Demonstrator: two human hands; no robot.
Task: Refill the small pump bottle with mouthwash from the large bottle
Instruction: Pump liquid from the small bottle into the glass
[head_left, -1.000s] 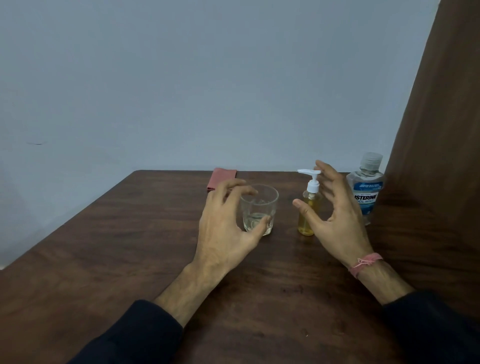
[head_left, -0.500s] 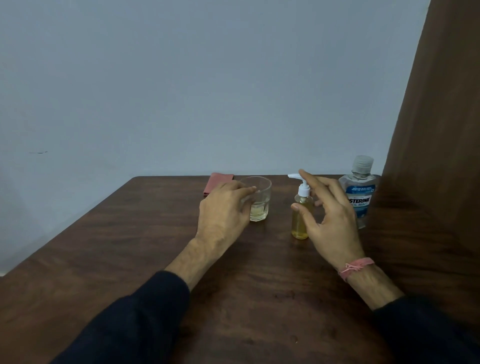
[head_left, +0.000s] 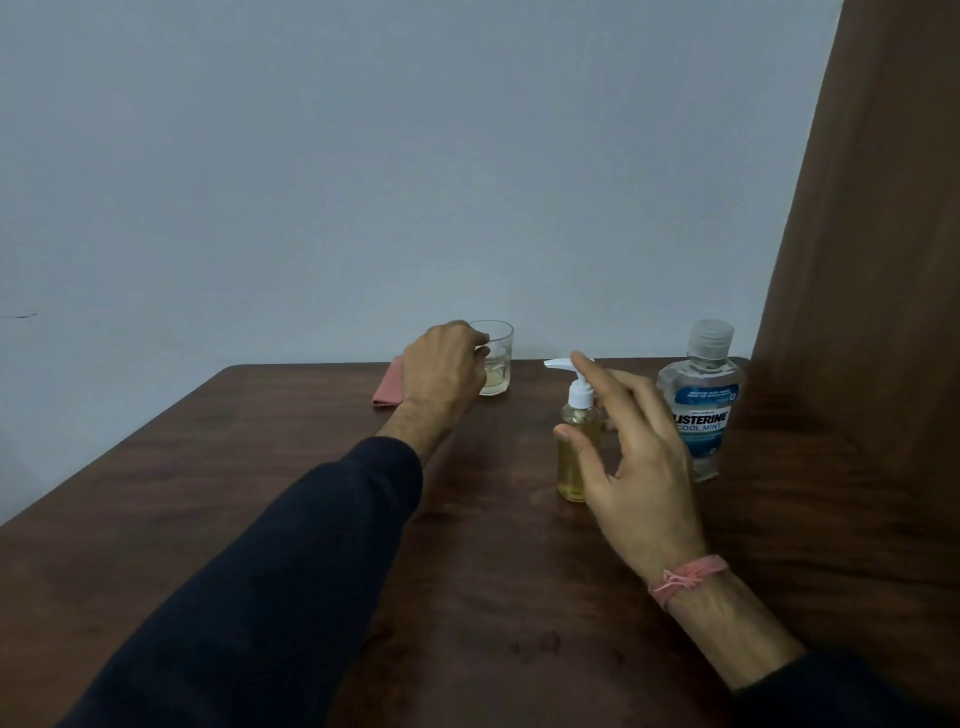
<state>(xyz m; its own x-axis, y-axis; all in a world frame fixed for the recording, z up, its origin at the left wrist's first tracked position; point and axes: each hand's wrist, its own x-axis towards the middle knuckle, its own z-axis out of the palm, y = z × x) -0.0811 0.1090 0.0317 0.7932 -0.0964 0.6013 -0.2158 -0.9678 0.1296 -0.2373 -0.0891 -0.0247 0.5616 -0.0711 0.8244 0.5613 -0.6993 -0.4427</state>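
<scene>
The small pump bottle (head_left: 574, 441), clear with yellow liquid and a white pump head, stands on the brown table (head_left: 311, 519). My right hand (head_left: 631, 462) is open around it, thumb in front of its body and forefinger at the pump head, not closed on it. Just right of it stands the large mouthwash bottle (head_left: 701, 410) with a blue label and a clear cap on. My left hand (head_left: 444, 371) grips a clear drinking glass (head_left: 496, 364) near the table's far edge; a little yellowish liquid sits in the glass.
A folded pink cloth (head_left: 388, 389) lies at the far edge, left of the glass. A brown panel (head_left: 872, 260) rises along the table's right side. A pale wall stands behind the table.
My left hand has closed on the glass and pushed it away to the table's far edge. My right hand has drawn closer around the pump bottle, forefinger now at the pump head.
</scene>
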